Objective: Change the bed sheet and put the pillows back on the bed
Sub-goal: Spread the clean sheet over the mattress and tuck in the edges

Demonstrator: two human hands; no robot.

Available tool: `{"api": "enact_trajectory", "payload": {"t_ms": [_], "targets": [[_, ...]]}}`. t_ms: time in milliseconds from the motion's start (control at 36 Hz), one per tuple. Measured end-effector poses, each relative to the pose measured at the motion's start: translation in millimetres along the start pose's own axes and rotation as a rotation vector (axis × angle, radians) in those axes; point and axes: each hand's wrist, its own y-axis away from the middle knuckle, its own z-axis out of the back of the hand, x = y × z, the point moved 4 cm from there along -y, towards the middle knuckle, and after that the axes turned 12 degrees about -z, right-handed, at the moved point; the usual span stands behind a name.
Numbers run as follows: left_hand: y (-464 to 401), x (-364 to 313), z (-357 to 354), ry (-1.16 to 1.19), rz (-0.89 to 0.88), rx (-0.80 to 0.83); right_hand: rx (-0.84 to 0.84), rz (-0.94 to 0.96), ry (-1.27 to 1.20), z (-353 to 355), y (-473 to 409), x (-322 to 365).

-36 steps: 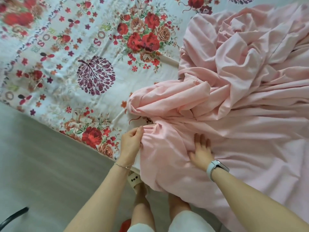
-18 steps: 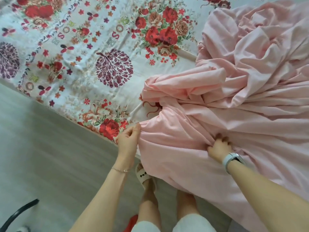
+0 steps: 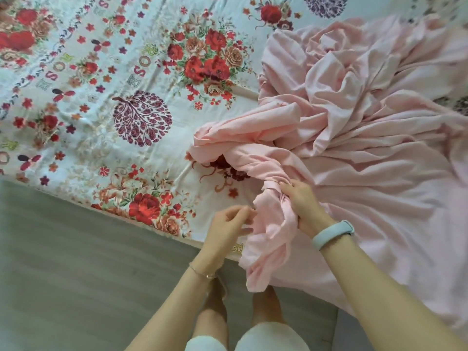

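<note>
Spreading is the step in hand: left of both hands lies the floral sheet [image 3: 106, 102], the left hand [image 3: 229, 230] pinches the pink sheet [image 3: 354, 153] at its edge, and the right hand [image 3: 302, 206] grips a bunched fold. Most of the pink cloth lies crumpled beyond and right of the right hand (no pillows in view). Next, I judge, the hands must find its hem and draw it leftward.

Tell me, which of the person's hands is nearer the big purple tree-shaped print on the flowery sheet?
Left. The left hand sits below and right of the purple tree print, at the bed's edge; the right hand is farther right, gripping the pink sheet.
</note>
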Motion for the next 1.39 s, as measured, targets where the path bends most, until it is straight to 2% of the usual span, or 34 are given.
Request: {"api": "enact_trajectory", "payload": {"t_ms": [28,83,139,194,250,333,389,417,500,556,583,667,778,917,972,1028,1083,1194,1250,1306,1389], "targets": [[-4.8,2.9,-1.5,-0.016,0.032,-0.048,-0.017,0.024,0.019,7.1,3.9,0.2],[-14.7,10.1,-12.7,0.094,0.164,-0.028,-0.022,0.047,0.043,16.8,11.3,-1.2],[-23.4,15.8,-33.0,0.277,0.324,0.072,-0.02,0.05,0.041,21.6,20.6,-1.2],[-28.2,16.2,-56.5,0.423,0.369,0.255,-0.017,0.066,0.067,25.7,30.5,-1.1],[-30.2,11.6,-74.8,0.565,0.376,0.318,-0.012,0.102,0.119,31.4,37.9,-1.6],[-36.5,8.7,-79.1,0.558,0.383,0.177,-0.152,0.201,0.168,49.8,40.2,-4.8],[-42.8,11.2,-69.3,0.453,0.331,0.041,-0.28,0.289,0.221,61.8,37.2,-5.9],[-45.0,11.2,-62.9,0.391,0.295,-0.013,-0.291,0.314,0.236,64.7,34.2,-6.5],[-44.4,1.4,-46.1,0.306,0.192,-0.118,-0.105,0.34,0.324,55.3,19.2,-16.6],[-40.1,-9.6,-40.7,0.252,0.142,-0.115,0.019,0.297,0.405,41.4,9.7,-24.7],[-37.8,-13.8,-39.2,0.211,0.122,-0.099,0.02,0.28,0.442,37.1,5.5,-27.2],[-31.5,-21.1,-29.9,0.121,0.084,-0.11,-0.171,0.331,0.555,37.3,-0.8,-23.1],[-27.9,-39.9,0.1,0.105,-0.008,-0.333,-0.392,0.409,0.617,60.8,-1.5,-15.5],[-26.5,-77.0,64.7,0.331,-0.135,-0.729,-0.637,0.08,0.468,145.0,1.1,-18.4],[-20.6,-90.0,88.6,0.457,-0.206,-0.833,-0.729,-0.034,0.447,171.7,8.1,-20.5],[-13.1,-96.1,102.6,0.474,-0.247,-0.886,-0.74,-0.086,0.507,175.9,13.0,-19.5],[-8.3,-96.7,103.5,0.473,-0.241,-0.845,-0.663,-0.096,0.597,159.6,14.4,-15.7],[-1.2,-99.9,77.0,0.396,-0.104,-0.526,-0.546,-0.023,0.838,102.8,19.1,1.3],[5.5,-98.1,62.2,0.248,0.041,-0.34,-0.547,0.12,0.876,70.5,26.4,16.8],[13.4,-92.3,57.2,0.079,0.144,-0.213,-0.534,0.307,0.758,41.0,39.1,34.9],[25.8,-87.7,57.7,-0.11,0.095,-0.145,-0.472,0.61,0.605,4.1,61.2,63.5]]}}
